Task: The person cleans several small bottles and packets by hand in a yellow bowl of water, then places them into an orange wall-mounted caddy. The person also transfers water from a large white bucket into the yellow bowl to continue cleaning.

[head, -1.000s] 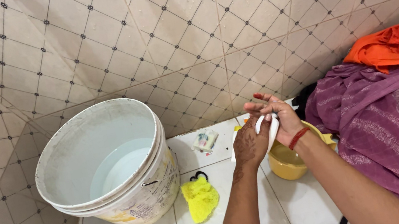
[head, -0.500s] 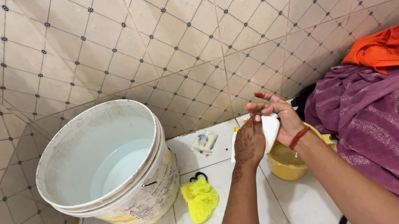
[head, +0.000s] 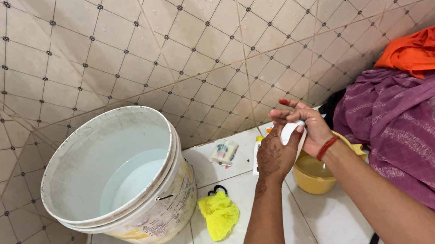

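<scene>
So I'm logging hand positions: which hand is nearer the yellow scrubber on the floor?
Left. The left hand is just up and right of the yellow scrubber; the right hand is farther right, above the yellow mug.

White object [head: 293, 132] mostly hidden between hands.

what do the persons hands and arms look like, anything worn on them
Both forearms are bare, no sleeves in view. The left hand carries dark patterned henna-like markings that run down onto the wrist. The right hand has red nail polish, with a red thread band around its wrist.
</scene>
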